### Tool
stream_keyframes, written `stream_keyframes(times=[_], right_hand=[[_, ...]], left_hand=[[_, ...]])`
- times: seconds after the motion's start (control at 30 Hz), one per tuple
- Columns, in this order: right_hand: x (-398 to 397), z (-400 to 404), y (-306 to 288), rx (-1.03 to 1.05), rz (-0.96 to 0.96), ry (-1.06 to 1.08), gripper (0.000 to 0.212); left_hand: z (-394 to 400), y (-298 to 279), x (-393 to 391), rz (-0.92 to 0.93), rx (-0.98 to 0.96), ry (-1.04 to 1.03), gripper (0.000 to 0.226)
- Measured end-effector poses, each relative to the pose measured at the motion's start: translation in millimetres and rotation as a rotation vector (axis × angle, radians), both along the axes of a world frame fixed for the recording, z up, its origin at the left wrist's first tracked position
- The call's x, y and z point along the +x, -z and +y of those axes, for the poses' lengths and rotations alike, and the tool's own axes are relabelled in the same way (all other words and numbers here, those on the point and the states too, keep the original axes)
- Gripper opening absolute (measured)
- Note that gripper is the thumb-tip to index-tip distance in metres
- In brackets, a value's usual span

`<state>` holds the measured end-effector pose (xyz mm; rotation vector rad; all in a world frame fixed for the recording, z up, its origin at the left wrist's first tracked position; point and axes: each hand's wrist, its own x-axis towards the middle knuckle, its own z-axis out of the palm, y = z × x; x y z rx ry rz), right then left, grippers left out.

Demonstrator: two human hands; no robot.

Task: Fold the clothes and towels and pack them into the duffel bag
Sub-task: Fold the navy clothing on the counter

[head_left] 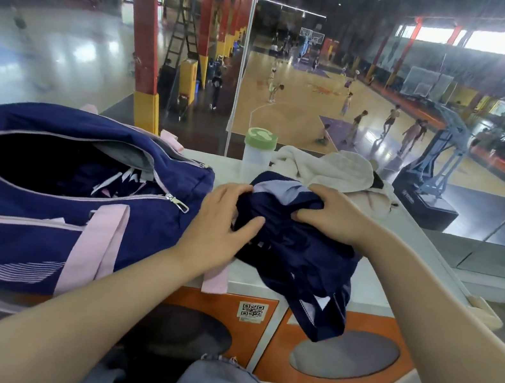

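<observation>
A navy duffel bag (40,198) with pink straps lies unzipped on the left of the counter, dark clothing visible inside. To its right is a bunched navy garment (297,253) with a pale panel, part of it hanging over the counter's front edge. My left hand (222,223) grips the garment's left side, thumb pressed into the cloth. My right hand (331,215) grips its top, fingers curled into the fabric. A cream towel (326,169) lies crumpled behind the garment.
A translucent bottle with a green lid (258,150) stands behind the garment, beside the towel. The white counter (373,283) tops orange cabinets and ends at a glass wall overlooking a basketball court. My knee in jeans is below.
</observation>
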<state>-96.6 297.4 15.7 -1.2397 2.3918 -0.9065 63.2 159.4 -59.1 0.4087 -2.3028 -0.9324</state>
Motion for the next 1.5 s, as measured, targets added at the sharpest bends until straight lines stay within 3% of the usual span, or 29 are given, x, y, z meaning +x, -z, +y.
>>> stream_keyframes(times=[0.1, 0.23, 0.4, 0.5, 0.57, 0.63, 0.77, 0.83, 0.93, 0.97, 1.07, 1.13, 1.2, 1.27, 1.37, 1.5], right_hand=[[3.0, -1.9, -11.6, -0.089, -0.082, 0.061, 0.015], [24.8, -10.8, -24.7, -0.271, -0.367, 0.105, 0.023], [80.1, -40.5, -22.2, -0.413, -0.604, 0.042, 0.02], [107.0, -63.8, -16.6, -0.473, -0.566, 0.008, 0.014], [120.6, -80.1, -11.9, -0.436, -0.489, -0.003, 0.012], [132.2, -97.1, -5.8, -0.365, -0.425, -0.059, 0.017], [146.4, -125.5, -0.1, -0.127, -0.377, -0.187, 0.026], [146.4, -140.4, 0.8, -0.126, -0.263, -0.121, 0.034], [144.1, -168.1, 6.8, -0.21, -0.013, -0.012, 0.016], [146.1, -178.1, 7.4, -0.199, 0.004, -0.05, 0.019], [149.6, -207.0, 0.2, -0.221, -0.26, -0.206, 0.039], [147.7, -221.5, -6.6, -0.292, -0.47, -0.212, 0.037], [140.9, -235.4, -2.2, -0.367, -0.504, -0.182, 0.032], [133.7, -248.8, 11.0, -0.334, -0.237, -0.177, 0.038], [131.3, -270.3, 36.4, 0.003, 0.464, -0.288, 0.075], [136.4, -290.4, 52.7, 0.093, 0.916, -0.176, 0.084]], left_hand=[[14.0, -13.0, 0.1, 0.047, 0.509, 0.104, 0.059], [17.4, -28.3, 0.4, 0.127, 1.117, 0.133, 0.085], [11.6, -56.3, 30.3, 0.234, 1.369, 0.207, 0.056], [-7.5, -62.7, 51.2, 0.301, 1.346, 0.145, 0.057], [-23.3, -61.9, 66.9, 0.328, 1.236, 0.049, 0.043], [-38.3, -61.1, 83.7, 0.327, 1.158, -0.022, 0.032], [-74.7, -57.3, 118.9, 0.314, 0.997, -0.12, 0.036], [-94.9, -55.4, 136.3, 0.29, 0.979, -0.158, 0.034], [-122.8, -55.4, 156.3, 0.208, 0.976, -0.215, 0.03], [-130.3, -55.9, 160.6, 0.17, 0.972, -0.225, 0.029], [-152.9, -54.3, 169.4, 0.081, 0.969, -0.24, 0.03], [-165.1, -53.4, 175.2, 0.039, 0.989, -0.261, 0.03], [-176.2, -49.8, 179.0, 0.012, 0.987, -0.284, 0.031], [-183.4, -40.9, 182.1, -0.008, 0.957, -0.314, 0.031], [-183.6, -21.7, 182.5, -0.114, 0.885, -0.332, 0.033], [-184.4, -9.5, 177.4, -0.219, 0.764, -0.33, 0.037]])
